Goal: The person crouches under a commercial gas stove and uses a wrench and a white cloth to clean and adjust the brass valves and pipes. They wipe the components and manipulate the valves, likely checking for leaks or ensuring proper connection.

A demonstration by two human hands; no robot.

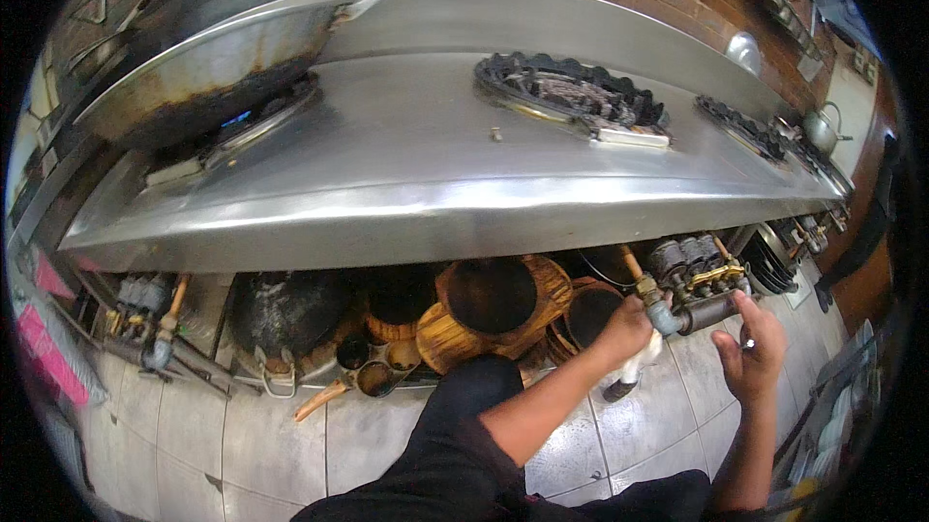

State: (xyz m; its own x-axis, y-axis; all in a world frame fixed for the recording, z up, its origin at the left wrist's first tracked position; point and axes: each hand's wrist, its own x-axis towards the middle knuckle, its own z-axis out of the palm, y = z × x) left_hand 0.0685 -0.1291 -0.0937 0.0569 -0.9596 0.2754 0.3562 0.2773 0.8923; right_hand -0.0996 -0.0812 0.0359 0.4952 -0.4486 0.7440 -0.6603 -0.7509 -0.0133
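Observation:
My left hand is closed beside a grey pipe elbow under the front edge of the steel stove. A white cloth hangs from it; the fingers are partly hidden. My right hand is just right of the dark horizontal gas pipe, its thumb apart from the fingers and nothing visible in it. Above the hands are a brass valve fitting and a copper-coloured pipe that runs down into the elbow.
A large wok sits over a blue flame at the left burner. A bare burner ring is mid-stove; a kettle stands far right. Below are wooden boards with dark pans and a big blackened wok. Another pipe assembly juts out left.

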